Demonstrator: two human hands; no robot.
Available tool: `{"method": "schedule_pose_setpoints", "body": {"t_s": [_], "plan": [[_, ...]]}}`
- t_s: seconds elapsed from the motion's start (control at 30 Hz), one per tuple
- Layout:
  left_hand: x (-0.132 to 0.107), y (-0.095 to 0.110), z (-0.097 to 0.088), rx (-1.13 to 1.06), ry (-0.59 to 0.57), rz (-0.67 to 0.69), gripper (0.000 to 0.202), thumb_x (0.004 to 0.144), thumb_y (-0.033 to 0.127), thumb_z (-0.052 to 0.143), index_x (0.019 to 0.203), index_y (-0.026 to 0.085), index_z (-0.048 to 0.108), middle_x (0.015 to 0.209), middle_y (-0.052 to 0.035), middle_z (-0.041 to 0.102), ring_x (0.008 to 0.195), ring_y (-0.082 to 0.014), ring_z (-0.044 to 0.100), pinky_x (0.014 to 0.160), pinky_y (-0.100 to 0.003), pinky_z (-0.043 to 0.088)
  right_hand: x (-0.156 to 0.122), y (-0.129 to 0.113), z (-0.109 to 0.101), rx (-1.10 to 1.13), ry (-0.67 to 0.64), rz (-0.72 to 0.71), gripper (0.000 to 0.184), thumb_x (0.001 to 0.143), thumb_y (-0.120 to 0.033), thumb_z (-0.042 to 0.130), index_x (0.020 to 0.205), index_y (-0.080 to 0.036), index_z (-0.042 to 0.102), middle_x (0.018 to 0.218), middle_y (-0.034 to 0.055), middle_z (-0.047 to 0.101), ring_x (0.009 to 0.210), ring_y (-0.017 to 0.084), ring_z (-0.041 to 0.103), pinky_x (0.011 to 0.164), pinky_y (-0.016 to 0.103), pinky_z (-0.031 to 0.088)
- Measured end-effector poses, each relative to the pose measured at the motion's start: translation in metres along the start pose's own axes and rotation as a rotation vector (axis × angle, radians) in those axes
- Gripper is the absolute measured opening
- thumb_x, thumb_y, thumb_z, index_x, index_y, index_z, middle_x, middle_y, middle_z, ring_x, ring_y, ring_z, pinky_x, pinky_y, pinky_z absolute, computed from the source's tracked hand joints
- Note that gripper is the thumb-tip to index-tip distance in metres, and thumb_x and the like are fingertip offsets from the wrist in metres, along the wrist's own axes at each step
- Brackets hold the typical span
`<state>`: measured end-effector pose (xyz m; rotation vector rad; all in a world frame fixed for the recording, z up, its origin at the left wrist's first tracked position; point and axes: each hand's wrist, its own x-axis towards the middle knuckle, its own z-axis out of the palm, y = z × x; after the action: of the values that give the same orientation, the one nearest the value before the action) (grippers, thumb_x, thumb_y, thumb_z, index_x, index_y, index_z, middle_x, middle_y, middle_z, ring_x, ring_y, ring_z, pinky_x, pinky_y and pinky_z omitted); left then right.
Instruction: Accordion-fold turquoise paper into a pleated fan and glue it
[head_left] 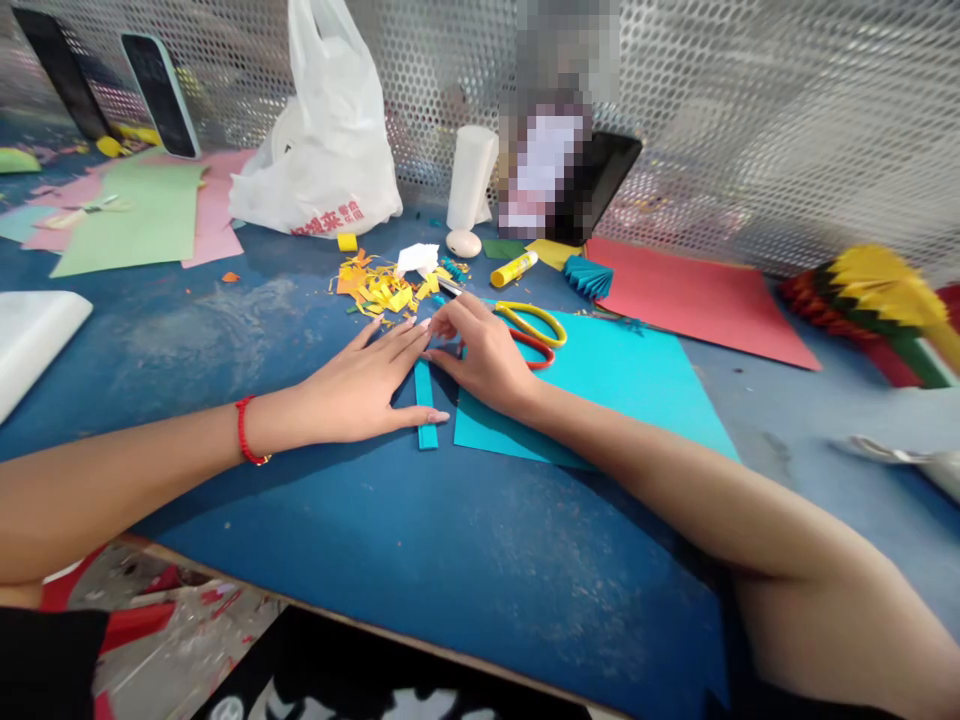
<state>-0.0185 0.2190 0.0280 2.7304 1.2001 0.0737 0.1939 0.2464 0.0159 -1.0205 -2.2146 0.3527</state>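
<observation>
Near the middle of the blue table [225, 330], both hands press down on a narrow teal paper strip [426, 410] that runs from near to far between them. The left hand [367, 385] lies flat and spread, palm down, its thumb across the strip's near part and its fingertips reaching the far end; it grips nothing. The right hand [484, 350] rests palm down just right of the strip, fingers bent, their tips meeting the left fingertips at the strip's far end, its heel on the teal paper sheet [615, 390] that lies just right of the strip. Just beyond the right hand lie scissors [536, 330] with yellow and red handles. Farther off sit a heap of yellow paper scraps [379, 285], a glue stick [514, 269], a white plastic bag [322, 150] and a red sheet [697, 295].
</observation>
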Motion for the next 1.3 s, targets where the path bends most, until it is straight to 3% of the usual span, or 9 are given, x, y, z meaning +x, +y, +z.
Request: {"method": "schedule_pose_setpoints", "body": {"t_s": [0.2,0.3,0.47,0.6,0.77,0.87,1.0,1.17,1.3], "plan": [[-0.001,0.004,-0.005,-0.026,-0.081,0.004,0.134,0.077,0.104,0.038,0.17,0.01,0.014,0.178,-0.0149,0.007,0.167,-0.0345,0.008,0.136,-0.057,0.004,-0.026,-0.015,-0.006,-0.112,0.011,-0.559,0.021,0.104,-0.017,0.057,0.119,-0.009,0.07,0.117,0.0155,0.077,0.11,0.027,0.072,0.095,0.043,0.06],[-0.001,0.005,-0.006,-0.012,-0.126,-0.016,0.147,0.071,0.107,0.041,0.17,0.005,0.004,0.177,-0.0163,-0.001,0.167,-0.036,0.004,0.136,-0.057,0.003,-0.038,-0.014,-0.014,-0.017,-0.021,-0.668,0.02,0.103,-0.019,0.063,0.115,-0.007,0.073,0.112,0.0132,0.08,0.112,0.025,0.075,0.098,0.04,0.062],[0.0,0.006,-0.009,-0.009,-0.164,-0.026,0.145,0.073,0.104,0.043,0.17,0.005,0.002,0.177,-0.016,-0.006,0.167,-0.0368,0.002,0.136,-0.055,-0.003,-0.042,-0.007,-0.031,0.122,-0.429,-0.624,0.04,0.11,-0.034,0.053,0.141,-0.013,0.065,0.146,0.0143,0.066,0.142,0.022,0.06,0.132,0.048,0.035],[0.001,0.006,-0.008,-0.069,-0.162,-0.06,0.154,0.065,0.109,0.044,0.17,0.003,0.003,0.176,-0.0194,-0.004,0.167,-0.038,-0.001,0.136,-0.055,-0.004,-0.029,0.006,-0.036,0.166,-0.558,-0.509,0.045,0.11,-0.038,0.051,0.152,-0.023,0.057,0.154,0.01,0.06,0.151,0.02,0.05,0.138,0.05,0.015],[-0.002,0.012,-0.013,-0.087,-0.076,-0.077,0.167,0.057,0.109,0.054,0.168,0.001,-0.008,0.175,-0.0223,-0.012,0.166,-0.0389,-0.008,0.136,-0.057,-0.001,-0.012,0.024,-0.029,0.129,-0.568,-0.48,0.047,0.112,-0.041,0.045,0.154,-0.022,0.054,0.156,0.0119,0.058,0.155,0.022,0.044,0.137,0.055,0.016],[-0.008,0.021,-0.019,-0.089,-0.011,0.069,0.16,0.062,0.106,0.057,0.169,0.006,-0.007,0.176,-0.0192,-0.011,0.166,-0.0358,-0.009,0.137,-0.052,-0.003,-0.005,0.032,-0.024,0.074,-0.544,-0.473,0.047,0.112,-0.043,0.043,0.153,-0.023,0.056,0.152,0.0108,0.063,0.153,0.024,0.048,0.135,0.058,0.023],[-0.014,0.028,-0.022,-0.11,-0.11,0.276,0.143,0.073,0.098,0.059,0.171,0.014,-0.003,0.177,-0.0119,-0.012,0.166,-0.0305,-0.008,0.138,-0.045,0.001,0.002,0.04,-0.022,-0.045,-0.502,-0.485,0.048,0.111,-0.036,0.042,0.156,-0.022,0.052,0.158,0.0111,0.057,0.153,0.023,0.047,0.133,0.057,0.029],[-0.015,0.016,-0.026,-0.115,-0.256,0.246,0.135,0.078,0.098,0.051,0.171,0.015,0.001,0.177,-0.0102,-0.007,0.166,-0.0318,-0.004,0.139,-0.048,0.003,0.006,0.043,-0.021,-0.123,-0.494,-0.445,0.056,0.109,-0.035,0.043,0.163,-0.018,0.04,0.167,0.0133,0.042,0.159,0.025,0.038,0.134,0.059,0.025],[-0.011,0.0,-0.035,-0.087,-0.367,0.261,0.127,0.081,0.098,0.047,0.171,0.019,0.008,0.177,-0.0075,0.001,0.166,-0.0311,-0.001,0.138,-0.048,0.003,0.004,0.043,-0.023,-0.074,-0.388,-0.379,0.05,0.107,-0.029,0.042,0.155,-0.02,0.051,0.159,0.0108,0.054,0.154,0.025,0.045,0.134,0.06,0.024]]}}
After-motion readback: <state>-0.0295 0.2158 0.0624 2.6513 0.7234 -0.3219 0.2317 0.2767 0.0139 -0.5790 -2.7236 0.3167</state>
